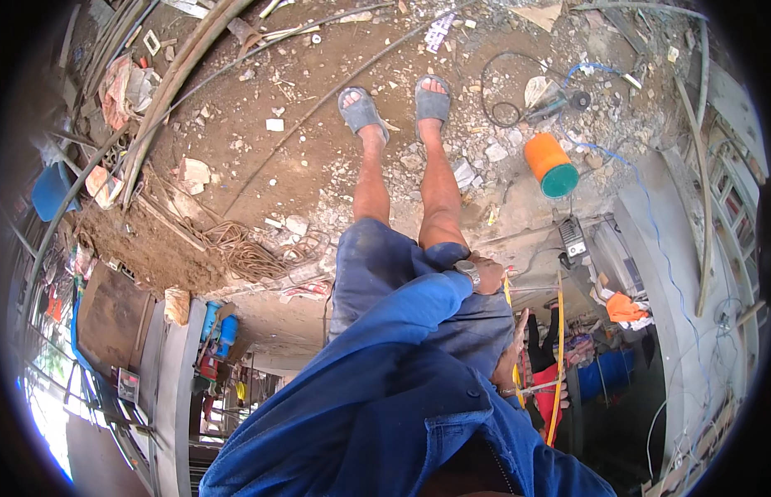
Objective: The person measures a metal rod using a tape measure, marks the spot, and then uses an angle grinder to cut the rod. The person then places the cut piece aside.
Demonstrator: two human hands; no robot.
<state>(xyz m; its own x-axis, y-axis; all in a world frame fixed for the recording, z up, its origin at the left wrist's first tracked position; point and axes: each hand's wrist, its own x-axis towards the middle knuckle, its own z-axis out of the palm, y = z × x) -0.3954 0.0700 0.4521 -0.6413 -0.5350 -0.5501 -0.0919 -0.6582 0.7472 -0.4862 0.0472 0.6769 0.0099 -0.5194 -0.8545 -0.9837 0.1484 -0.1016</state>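
My left hand (487,275), below a blue sleeve and a wristwatch (467,272), rests over my right thigh with its fingers curled. What it holds, if anything, is hidden. Close to its fingertips is the top of a narrow yellow-railed frame (559,331) with thin grey crossbars, which looks like a ladder. My right hand (507,360), wearing a bracelet, lies lower beside the left yellow rail, its fingers stretched upward along my shorts. Whether it touches the rail I cannot tell. My legs stretch ahead, feet in grey sandals (433,103) on the rubble.
An orange bucket (546,156) with a green end lies near a corded power tool (551,106). A blue cable (642,195) snakes along the right. Coiled rope (261,250) and long bent poles (174,79) are at left. Beyond the frame, a person in red (549,381) is partly visible.
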